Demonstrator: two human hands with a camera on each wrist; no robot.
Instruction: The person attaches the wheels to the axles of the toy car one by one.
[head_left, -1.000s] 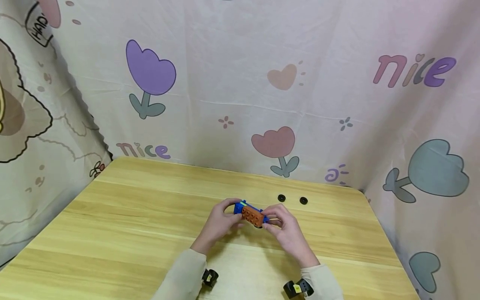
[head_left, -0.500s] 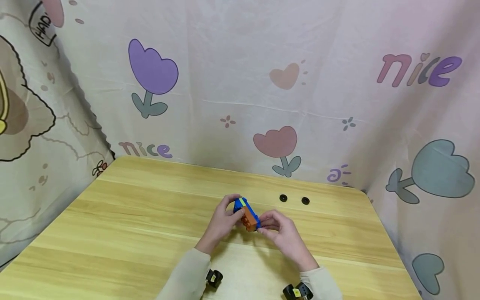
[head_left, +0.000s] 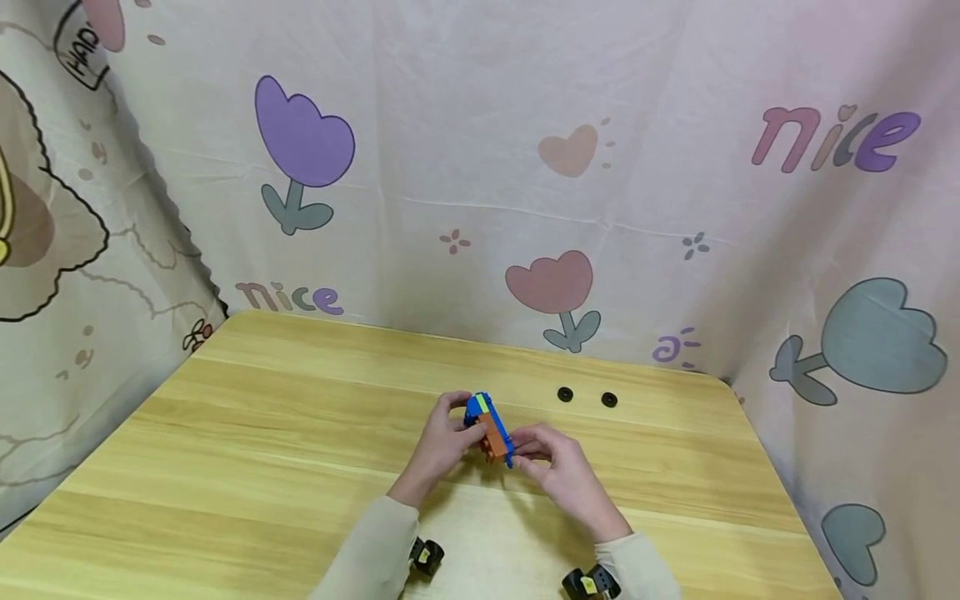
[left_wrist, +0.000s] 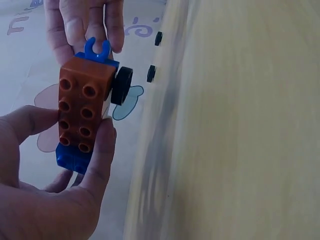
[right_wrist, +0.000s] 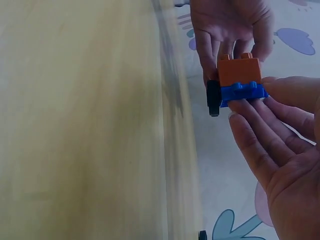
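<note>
We see the head view bright and fairly even; soft-edged shadows lie on the table (head_left: 262,433) beneath the left hand (head_left: 441,442) and right hand (head_left: 564,475), and its near middle looks washed pale; the curtain (head_left: 420,150) darkens in folds toward the right; our wrist views are dimmer and cooler, the tabletop hazy, though the toy (left_wrist: 76,100) shows clearly in the left one.

Toy (head_left: 495,428) between hands (head_left: 439,442) (head_left: 561,468), two wheels (head_left: 566,394) (head_left: 609,400) behind on table (head_left: 262,433), curtain (head_left: 420,125) beyond

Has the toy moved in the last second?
Yes. Against the left loose wheel in the head view, the toy has turned, its right end shifting left and down in the picture.
</note>
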